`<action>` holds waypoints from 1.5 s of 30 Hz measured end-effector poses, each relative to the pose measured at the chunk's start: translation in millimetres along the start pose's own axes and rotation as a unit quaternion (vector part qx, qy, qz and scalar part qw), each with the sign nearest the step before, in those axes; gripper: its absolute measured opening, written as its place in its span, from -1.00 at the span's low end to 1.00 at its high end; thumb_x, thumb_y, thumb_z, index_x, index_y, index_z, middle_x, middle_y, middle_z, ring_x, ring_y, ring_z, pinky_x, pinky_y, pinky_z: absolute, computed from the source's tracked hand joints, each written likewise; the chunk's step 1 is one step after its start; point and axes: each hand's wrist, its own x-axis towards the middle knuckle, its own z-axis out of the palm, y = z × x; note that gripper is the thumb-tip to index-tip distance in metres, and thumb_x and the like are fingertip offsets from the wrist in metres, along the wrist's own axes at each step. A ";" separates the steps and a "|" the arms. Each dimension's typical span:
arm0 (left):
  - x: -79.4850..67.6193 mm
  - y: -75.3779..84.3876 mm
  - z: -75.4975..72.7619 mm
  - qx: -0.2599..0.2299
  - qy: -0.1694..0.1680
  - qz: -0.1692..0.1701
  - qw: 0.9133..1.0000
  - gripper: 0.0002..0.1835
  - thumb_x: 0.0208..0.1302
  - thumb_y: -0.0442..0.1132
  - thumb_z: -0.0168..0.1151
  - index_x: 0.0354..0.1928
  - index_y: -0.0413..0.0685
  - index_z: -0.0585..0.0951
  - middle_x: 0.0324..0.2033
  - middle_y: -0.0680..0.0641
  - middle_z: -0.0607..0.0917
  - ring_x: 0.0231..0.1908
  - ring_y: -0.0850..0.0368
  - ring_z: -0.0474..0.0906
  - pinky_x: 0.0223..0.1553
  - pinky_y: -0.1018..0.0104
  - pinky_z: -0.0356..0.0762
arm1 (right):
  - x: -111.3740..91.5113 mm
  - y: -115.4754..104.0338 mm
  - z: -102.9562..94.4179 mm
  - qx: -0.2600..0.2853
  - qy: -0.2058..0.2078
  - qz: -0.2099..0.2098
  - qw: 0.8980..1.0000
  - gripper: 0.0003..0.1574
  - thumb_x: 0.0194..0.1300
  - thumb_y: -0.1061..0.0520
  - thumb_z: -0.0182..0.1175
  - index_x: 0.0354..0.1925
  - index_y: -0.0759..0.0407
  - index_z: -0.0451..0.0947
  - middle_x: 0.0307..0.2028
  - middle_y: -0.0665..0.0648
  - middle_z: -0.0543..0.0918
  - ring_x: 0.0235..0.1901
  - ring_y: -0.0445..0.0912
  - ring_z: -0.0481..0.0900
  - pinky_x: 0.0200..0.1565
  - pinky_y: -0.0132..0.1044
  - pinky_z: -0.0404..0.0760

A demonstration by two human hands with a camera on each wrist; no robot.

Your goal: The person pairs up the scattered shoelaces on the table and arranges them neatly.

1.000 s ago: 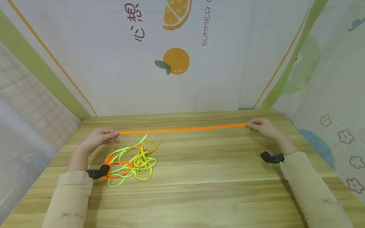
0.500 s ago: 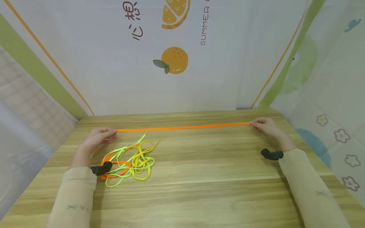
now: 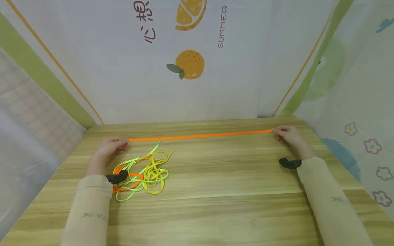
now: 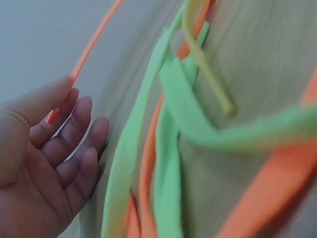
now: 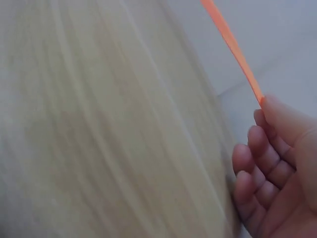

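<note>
An orange flat shoelace (image 3: pixel 200 136) runs straight and taut across the far part of the table in the head view. My left hand (image 3: pixel 113 146) pinches its left end between thumb and forefinger; a short orange tip shows past the thumb in the left wrist view. At the other end my right hand (image 3: pixel 288 135) pinches the lace the same way, the other fingers loosely curled. Below the left hand lies a loose tangle of laces: light green (image 3: pixel 132 195), yellow (image 3: pixel 154 171) and more orange (image 3: pixel 135 175). The left wrist camera partly covers this pile.
The wood-grain table (image 3: pixel 221 205) fills the lower view. A white printed curtain (image 3: pixel 231 85) hangs along its back edge, with more patterned cloth at both sides. Black wrist cameras (image 3: pixel 290 163) sit at the cuffs of the beige sleeves (image 3: pixel 330 194).
My right hand has shifted slightly right and away, so the lace spans a little wider. The left forearm has swung inward, its wrist camera now over the pile's edge. Both pinches stay.
</note>
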 end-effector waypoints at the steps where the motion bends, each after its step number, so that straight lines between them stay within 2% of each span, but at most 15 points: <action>1: 1.2 1.7 1.6 0.007 0.005 -0.007 1.000 -0.41 0.40 -0.14 0.14 0.20 -0.57 0.33 -0.39 0.15 0.67 -0.34 0.35 0.59 -0.26 0.44 0.54 | 0.4 1.2 0.3 0.003 0.004 0.005 1.000 -0.44 0.36 -0.11 0.17 -0.17 0.45 0.49 -0.55 -0.02 0.57 -0.58 -0.26 0.47 -0.53 -0.43 0.47; 7: 7.0 8.5 9.0 0.039 0.036 -0.039 0.998 -0.40 0.35 -0.06 0.20 0.16 -0.49 0.41 -0.46 0.20 0.66 -0.44 0.37 0.57 -0.37 0.43 0.52 | 2.2 5.1 3.2 0.007 0.032 0.019 0.999 -0.44 0.36 -0.12 0.16 -0.14 0.42 0.48 -0.53 -0.06 0.56 -0.54 -0.28 0.46 -0.50 -0.45 0.49; 13: 12.7 9.6 13.9 0.071 0.062 -0.054 0.994 -0.52 0.34 -0.04 0.19 0.00 -0.39 0.54 -0.52 0.19 0.63 -0.49 0.34 0.54 -0.43 0.38 0.48 | 3.9 4.6 6.5 0.020 0.048 0.025 0.998 -0.46 0.35 -0.13 0.17 -0.18 0.38 0.49 -0.54 -0.08 0.54 -0.55 -0.30 0.45 -0.50 -0.47 0.47; 18: 19.2 8.5 17.1 0.077 0.092 -0.065 0.991 -0.56 0.32 -0.04 0.21 -0.05 -0.35 0.58 -0.57 0.18 0.62 -0.53 0.29 0.50 -0.48 0.36 0.45 | 5.4 4.8 9.1 0.032 0.067 0.034 0.997 -0.56 0.33 -0.09 0.20 -0.28 0.31 0.51 -0.58 -0.07 0.53 -0.57 -0.30 0.44 -0.53 -0.47 0.46; 23: 25.6 5.7 19.4 0.084 0.118 -0.076 0.986 -0.59 0.28 -0.02 0.25 -0.10 -0.28 0.60 -0.59 0.20 0.61 -0.55 0.29 0.48 -0.50 0.37 0.43 | 7.2 3.6 10.3 0.023 0.075 0.048 0.996 -0.58 0.34 -0.06 0.20 -0.26 0.32 0.50 -0.59 -0.08 0.53 -0.60 -0.31 0.44 -0.55 -0.48 0.45; 30: 30.9 6.1 23.6 0.078 0.139 -0.101 0.982 -0.61 0.23 -0.01 0.30 -0.14 -0.22 0.61 -0.60 0.14 0.59 -0.61 0.27 0.43 -0.56 0.39 0.41 | 6.9 -2.5 12.4 0.008 0.092 0.064 0.994 -0.62 0.32 -0.03 0.23 -0.30 0.31 0.52 -0.63 -0.08 0.53 -0.64 -0.31 0.45 -0.58 -0.46 0.45; 35: 31.7 7.4 27.2 0.099 0.155 -0.099 0.978 -0.62 0.21 -0.02 0.32 -0.18 -0.24 0.63 -0.59 0.13 0.57 -0.63 0.27 0.42 -0.56 0.38 0.43 | 5.8 -5.8 13.3 -0.024 0.103 0.068 0.992 -0.61 0.31 -0.03 0.23 -0.27 0.33 0.53 -0.64 -0.11 0.51 -0.64 -0.32 0.44 -0.56 -0.46 0.46; 38: 31.6 7.5 28.7 0.141 0.160 -0.089 0.973 -0.62 0.21 -0.01 0.31 -0.22 -0.24 0.66 -0.59 0.11 0.57 -0.63 0.23 0.43 -0.53 0.34 0.42 | 5.3 -6.7 13.4 -0.029 0.108 0.076 0.991 -0.57 0.30 -0.03 0.24 -0.22 0.37 0.53 -0.64 -0.12 0.52 -0.64 -0.32 0.44 -0.56 -0.46 0.46; 41: 30.0 9.0 30.3 0.189 0.163 -0.085 0.965 -0.58 0.22 0.04 0.27 -0.19 -0.22 0.68 -0.50 0.03 0.63 -0.59 0.18 0.44 -0.49 0.30 0.40 | 5.2 -7.2 13.7 -0.046 0.111 0.080 0.990 -0.52 0.30 -0.06 0.24 -0.19 0.38 0.54 -0.64 -0.11 0.53 -0.63 -0.30 0.45 -0.55 -0.45 0.47; 45: 26.6 12.2 32.7 0.228 0.166 -0.088 0.955 -0.51 0.24 0.09 0.23 -0.05 -0.22 0.67 -0.14 -0.19 0.67 -0.38 0.05 0.48 -0.38 0.25 0.38 | 6.6 -5.9 15.4 -0.085 0.118 0.078 0.986 -0.48 0.29 -0.12 0.23 -0.22 0.38 0.56 -0.66 -0.11 0.53 -0.63 -0.27 0.44 -0.54 -0.42 0.46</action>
